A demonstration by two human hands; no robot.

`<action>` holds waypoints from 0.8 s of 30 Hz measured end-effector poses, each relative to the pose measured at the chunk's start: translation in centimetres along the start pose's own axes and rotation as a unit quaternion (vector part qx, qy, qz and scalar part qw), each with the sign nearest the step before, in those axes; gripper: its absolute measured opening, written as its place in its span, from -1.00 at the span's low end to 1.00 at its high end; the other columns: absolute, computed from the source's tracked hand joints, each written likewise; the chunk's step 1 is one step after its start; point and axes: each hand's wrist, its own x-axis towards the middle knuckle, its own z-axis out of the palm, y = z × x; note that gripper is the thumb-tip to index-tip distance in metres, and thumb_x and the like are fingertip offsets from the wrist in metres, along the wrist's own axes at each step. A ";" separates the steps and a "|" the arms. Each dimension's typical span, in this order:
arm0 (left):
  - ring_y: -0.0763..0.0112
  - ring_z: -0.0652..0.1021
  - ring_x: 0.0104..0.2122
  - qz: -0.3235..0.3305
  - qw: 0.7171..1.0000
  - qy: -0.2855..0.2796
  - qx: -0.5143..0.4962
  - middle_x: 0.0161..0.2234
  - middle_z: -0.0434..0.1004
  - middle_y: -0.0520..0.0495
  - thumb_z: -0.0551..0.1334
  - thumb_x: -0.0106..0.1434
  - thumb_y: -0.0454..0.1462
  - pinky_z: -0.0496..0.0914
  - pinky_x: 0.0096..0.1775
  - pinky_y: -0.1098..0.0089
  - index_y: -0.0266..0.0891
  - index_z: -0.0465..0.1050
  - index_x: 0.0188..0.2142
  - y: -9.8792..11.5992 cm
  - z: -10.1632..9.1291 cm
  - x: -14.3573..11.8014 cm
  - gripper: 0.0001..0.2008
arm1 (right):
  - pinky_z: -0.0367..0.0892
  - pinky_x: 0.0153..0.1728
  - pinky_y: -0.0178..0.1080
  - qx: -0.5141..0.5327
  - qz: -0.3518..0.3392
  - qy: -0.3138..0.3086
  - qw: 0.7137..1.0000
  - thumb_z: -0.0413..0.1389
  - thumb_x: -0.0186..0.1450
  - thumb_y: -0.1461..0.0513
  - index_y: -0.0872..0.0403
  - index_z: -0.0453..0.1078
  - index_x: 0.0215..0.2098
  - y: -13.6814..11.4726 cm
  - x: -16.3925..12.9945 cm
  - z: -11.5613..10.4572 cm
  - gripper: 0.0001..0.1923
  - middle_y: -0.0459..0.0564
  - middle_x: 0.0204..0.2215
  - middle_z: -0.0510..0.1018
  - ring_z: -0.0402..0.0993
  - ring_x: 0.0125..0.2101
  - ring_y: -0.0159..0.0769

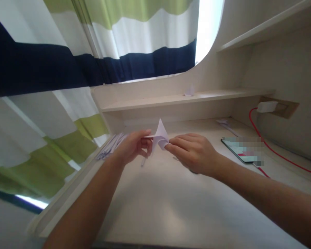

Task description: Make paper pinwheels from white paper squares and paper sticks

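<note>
A white folded paper piece (pixel 160 133), with one point standing upright, is held between my two hands above the desk. My left hand (pixel 136 145) pinches its left point between thumb and fingers. On the other side, my right hand (pixel 193 150) grips the right part of the paper, its fingertips pressed together on the fold. A thin white paper strip (pixel 143 161) shows just below my left fingers. Part of a dark object under my right hand is mostly hidden, and I cannot make out what it is.
Several white paper strips (pixel 111 145) lie at the desk's left edge. A small folded paper (pixel 189 91) stands on the shelf (pixel 155 102). To the right are a phone (pixel 239 152), a red cable (pixel 282 155) and a white charger (pixel 266 107) in the wall socket. Curtains hang at left.
</note>
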 end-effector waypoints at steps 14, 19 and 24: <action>0.30 0.64 -0.43 -0.039 0.996 -0.036 0.072 -0.39 0.65 -0.16 0.46 0.23 -0.06 0.55 -0.45 0.40 -0.34 0.67 -0.29 -5.7 3.6 -3.5 -0.67 | 0.42 -0.23 -0.16 0.087 0.013 -0.083 0.993 0.03 0.54 0.28 -0.02 0.54 -0.04 -2.6 -5.1 -0.9 -0.78 0.03 -0.19 0.72 0.61 -0.22 -0.19; 0.32 0.62 -0.40 -0.029 0.997 -0.013 0.068 -0.38 0.65 -0.15 0.45 0.25 -0.06 0.54 -0.39 0.39 -0.33 0.66 -0.32 -6.6 4.1 -3.1 -0.68 | 0.47 -0.21 -0.15 0.107 0.084 -0.047 0.990 0.04 0.51 0.30 0.00 0.52 -0.07 -3.2 -6.1 0.3 -0.79 0.04 -0.23 0.74 0.66 -0.27 -0.18; 0.34 0.60 -0.37 -0.004 1.000 0.000 0.029 -0.37 0.65 -0.13 0.47 0.24 -0.06 0.53 -0.29 0.36 -0.30 0.68 -0.28 -7.8 4.3 -2.6 -0.69 | 0.48 -0.26 -0.16 0.098 0.178 -0.018 0.979 0.10 0.51 0.24 0.07 0.49 -0.05 -3.3 -6.4 1.3 -0.86 0.07 -0.25 0.75 0.68 -0.32 -0.16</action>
